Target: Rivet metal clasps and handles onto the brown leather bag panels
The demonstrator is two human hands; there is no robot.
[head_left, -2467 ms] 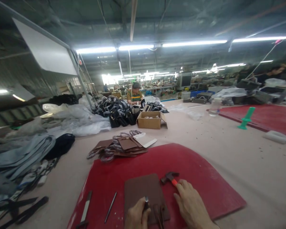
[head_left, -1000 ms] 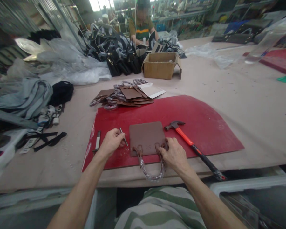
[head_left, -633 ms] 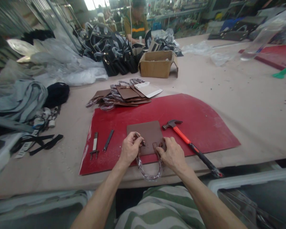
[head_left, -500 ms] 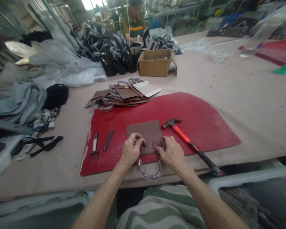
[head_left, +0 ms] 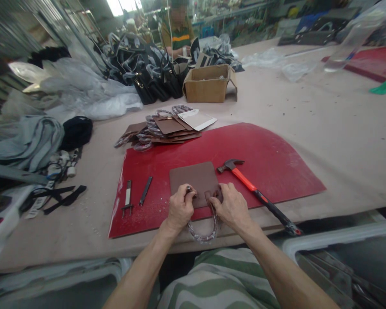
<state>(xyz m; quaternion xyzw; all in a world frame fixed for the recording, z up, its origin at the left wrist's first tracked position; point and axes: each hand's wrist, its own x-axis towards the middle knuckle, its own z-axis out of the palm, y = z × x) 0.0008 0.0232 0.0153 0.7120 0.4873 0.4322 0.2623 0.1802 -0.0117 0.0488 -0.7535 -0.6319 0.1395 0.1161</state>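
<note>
1. My left hand (head_left: 181, 209) is closed round a small metal-ended tool (head_left: 188, 189), mostly hidden by the fingers; my right hand (head_left: 232, 206) pinches a brown flap (head_left: 218, 193) at the handle's end.
2. The brown bag panel (head_left: 193, 173) lies flat on the red mat (head_left: 254, 150), right before me, its plastic-wrapped handle (head_left: 202, 237) looping over the mat's near edge.
3. I'd judge the panel light and fairly stiff, best held by its edges; the handle bendy, its wrap slippery, so the flaps give surer hold.
4. Counted: one panel here, one handle, one claw hammer (head_left: 257, 194), two pronged tools (head_left: 146, 191) lying left; the stacked brown panels (head_left: 171, 126) overlap too much to count.
</note>
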